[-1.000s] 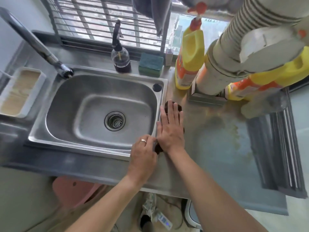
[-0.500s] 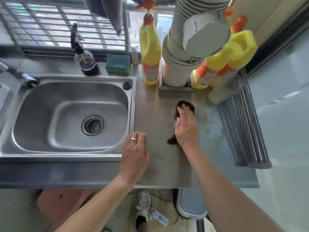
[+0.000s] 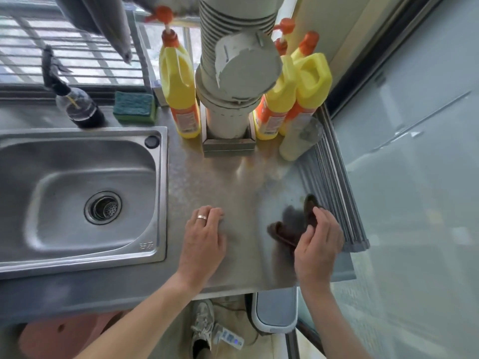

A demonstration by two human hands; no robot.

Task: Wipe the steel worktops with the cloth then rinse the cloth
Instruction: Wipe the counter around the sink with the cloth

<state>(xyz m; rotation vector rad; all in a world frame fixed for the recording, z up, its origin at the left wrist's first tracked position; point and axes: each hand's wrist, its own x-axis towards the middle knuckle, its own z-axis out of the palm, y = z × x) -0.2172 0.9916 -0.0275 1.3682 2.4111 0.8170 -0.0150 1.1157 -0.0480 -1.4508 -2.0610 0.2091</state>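
A dark brown cloth [image 3: 285,231] lies bunched on the steel worktop [image 3: 233,182] to the right of the sink [image 3: 77,193]. My right hand [image 3: 318,242] grips the cloth with curled fingers, close to the worktop's right side beside the roll-up rack. Most of the cloth is under that hand. My left hand [image 3: 204,239], a ring on one finger, rests flat on the worktop just right of the sink rim, with nothing in it. A wet dark patch shows on the steel by the cloth.
Yellow detergent bottles [image 3: 178,92] [image 3: 293,97] flank a grey duct pipe [image 3: 233,73] at the back. A pale bottle [image 3: 298,141] lies by the roll-up rack [image 3: 334,193]. A sponge [image 3: 134,107] and a dark spray bottle [image 3: 77,107] stand behind the sink. A glass wall is at the right.
My right hand has swept the cloth rightward across the worktop, from the sink's edge to the rack, and its fingers have curled round it. My left hand has stayed near the sink rim.
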